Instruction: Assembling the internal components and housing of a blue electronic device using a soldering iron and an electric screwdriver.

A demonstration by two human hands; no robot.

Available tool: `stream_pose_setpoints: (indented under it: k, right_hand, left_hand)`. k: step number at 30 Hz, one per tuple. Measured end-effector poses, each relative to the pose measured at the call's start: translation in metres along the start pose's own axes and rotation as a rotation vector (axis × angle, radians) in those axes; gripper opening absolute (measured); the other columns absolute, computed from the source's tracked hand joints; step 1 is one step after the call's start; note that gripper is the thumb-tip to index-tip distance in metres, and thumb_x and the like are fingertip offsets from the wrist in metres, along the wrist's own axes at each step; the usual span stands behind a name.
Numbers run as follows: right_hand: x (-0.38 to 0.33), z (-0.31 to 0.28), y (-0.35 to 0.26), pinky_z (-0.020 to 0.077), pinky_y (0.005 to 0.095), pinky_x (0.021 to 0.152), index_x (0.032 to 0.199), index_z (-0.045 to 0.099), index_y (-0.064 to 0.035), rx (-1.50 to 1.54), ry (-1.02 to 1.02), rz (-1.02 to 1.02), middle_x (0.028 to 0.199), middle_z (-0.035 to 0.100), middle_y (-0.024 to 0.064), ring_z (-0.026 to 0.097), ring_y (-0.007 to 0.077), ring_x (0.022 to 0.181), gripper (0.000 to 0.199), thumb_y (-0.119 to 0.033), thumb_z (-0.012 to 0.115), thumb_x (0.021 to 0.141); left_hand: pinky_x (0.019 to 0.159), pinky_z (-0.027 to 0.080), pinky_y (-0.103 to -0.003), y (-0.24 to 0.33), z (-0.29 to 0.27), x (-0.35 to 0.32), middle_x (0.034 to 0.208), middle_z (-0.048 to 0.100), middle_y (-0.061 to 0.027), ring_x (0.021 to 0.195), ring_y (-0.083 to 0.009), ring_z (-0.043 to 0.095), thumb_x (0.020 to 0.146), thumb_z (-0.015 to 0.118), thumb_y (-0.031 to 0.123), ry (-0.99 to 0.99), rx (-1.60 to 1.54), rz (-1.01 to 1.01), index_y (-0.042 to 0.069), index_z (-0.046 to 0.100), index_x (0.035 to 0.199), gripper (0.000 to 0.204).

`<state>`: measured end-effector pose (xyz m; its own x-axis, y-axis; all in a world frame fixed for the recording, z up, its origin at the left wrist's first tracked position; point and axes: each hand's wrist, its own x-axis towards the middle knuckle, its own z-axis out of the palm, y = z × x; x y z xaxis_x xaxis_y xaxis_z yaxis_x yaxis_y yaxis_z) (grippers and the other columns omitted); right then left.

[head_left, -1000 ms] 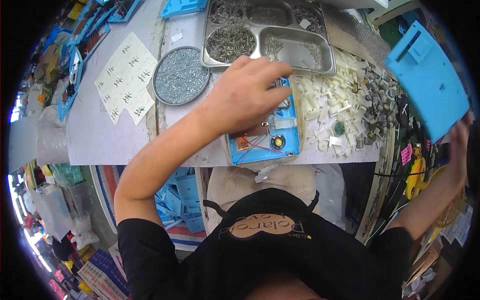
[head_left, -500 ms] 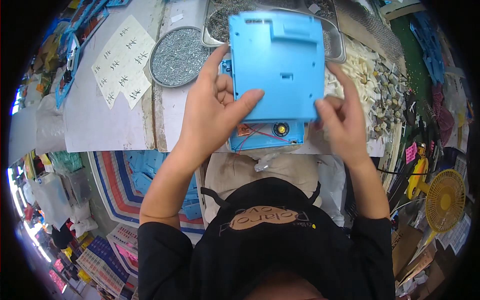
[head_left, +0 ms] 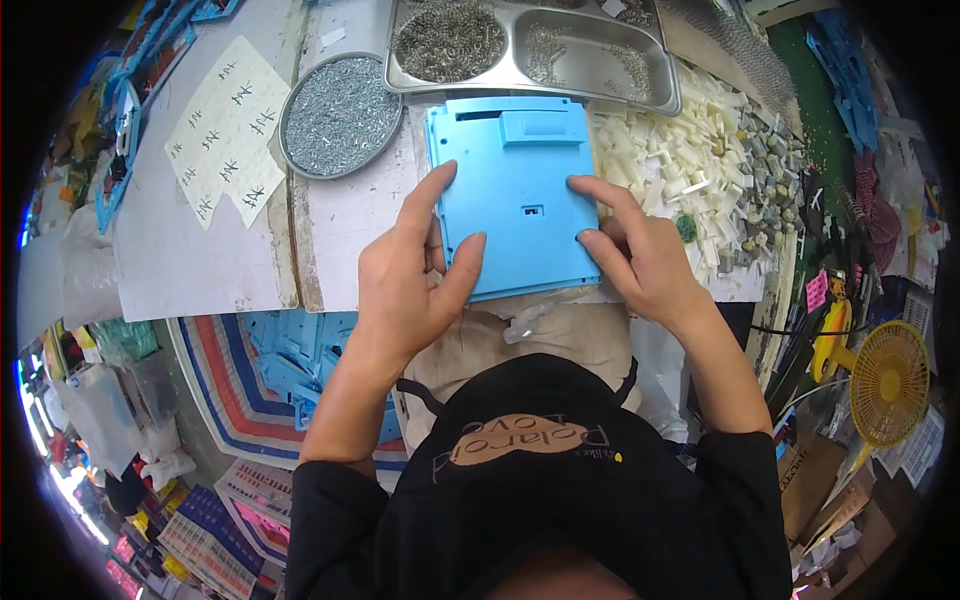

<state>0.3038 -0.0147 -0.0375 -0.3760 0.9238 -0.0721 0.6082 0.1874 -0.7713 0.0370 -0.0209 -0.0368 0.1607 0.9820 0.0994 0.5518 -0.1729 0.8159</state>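
Observation:
A flat blue plastic casing cover (head_left: 515,190) lies face down over the matching lower half at the table's near edge, with small holes, a slot and a raised block on it. The wires and round part of the lower half are hidden beneath it. My left hand (head_left: 408,280) grips the cover's left edge, thumb on top and index finger along the side. On the opposite edge, my right hand (head_left: 645,262) holds with thumb and index finger on the surface, the other fingers curled at the side.
A round tray of small screws (head_left: 340,115) stands left of the casing. Behind lies a metal tray (head_left: 668,75) with springs in compartments. White plastic pieces (head_left: 690,160) are heaped at right. A marked paper sheet (head_left: 225,130) lies left; blue parts (head_left: 300,350) fill a striped bag below.
Both hands have brought the cover down and toward me onto the lower half, which it now covers. Before, it was raised and the wires showed below it.

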Motion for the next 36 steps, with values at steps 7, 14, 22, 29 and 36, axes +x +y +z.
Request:
stream_pose_setpoints:
  k: [7,14,22,29,36]
  right_hand:
    - [0.001,0.000,-0.020,0.0484,0.0434,0.058,0.157,0.039,-0.0139,-0.392,-0.050,-0.146,0.067,0.063,0.0145,0.063,0.0317,0.058,0.066,-0.012,0.062,0.096]
    - [0.005,-0.006,-0.036,0.0510,0.0417,0.053,0.152,0.042,0.0022,-0.778,-0.315,-0.170,0.069,0.066,0.0120,0.065,0.0293,0.058,0.069,-0.006,0.056,0.084]
    - [0.064,0.017,-0.064,0.0533,0.0418,0.084,0.120,0.064,-0.0064,-0.366,-0.017,-0.713,0.100,0.067,0.0113,0.065,0.0290,0.100,0.048,-0.014,0.076,0.074]
    - [0.072,0.042,-0.052,0.0414,0.0563,0.110,0.111,0.065,-0.0054,-0.265,-0.216,-0.858,0.116,0.063,0.0103,0.056,0.0329,0.123,0.045,-0.018,0.081,0.070]
    - [0.072,0.041,-0.055,0.0396,0.0578,0.113,0.108,0.066,-0.0050,-0.245,-0.218,-0.832,0.117,0.063,0.0103,0.056,0.0320,0.122,0.044,-0.017,0.082,0.069]
  left_hand:
    - [0.052,0.045,-0.033,0.001,0.002,-0.015,0.061,0.050,-0.0043,0.052,-0.0195,0.053,0.089,0.075,0.018,0.013,0.101,-0.077,-0.002,0.047,0.145,0.065]
    - [0.055,0.045,-0.033,-0.013,-0.001,-0.016,0.062,0.050,-0.0041,0.056,-0.0173,0.054,0.090,0.077,0.021,-0.053,-0.056,-0.156,-0.003,0.046,0.141,0.064]
    - [0.058,0.045,-0.028,-0.025,0.001,-0.075,0.073,0.054,-0.0029,0.062,-0.0106,0.051,0.082,0.084,0.017,-0.002,-0.194,-0.236,0.003,0.064,0.105,0.033]
    - [0.055,0.045,-0.031,-0.019,0.019,-0.091,0.074,0.061,-0.0077,0.061,-0.0188,0.057,0.087,0.077,0.010,0.081,-0.292,-0.200,0.002,0.068,0.088,0.012]
    - [0.051,0.036,-0.031,-0.022,0.031,-0.086,0.067,0.050,-0.0068,0.054,-0.0161,0.046,0.087,0.069,0.001,0.243,-0.286,-0.082,0.002,0.062,0.081,0.009]
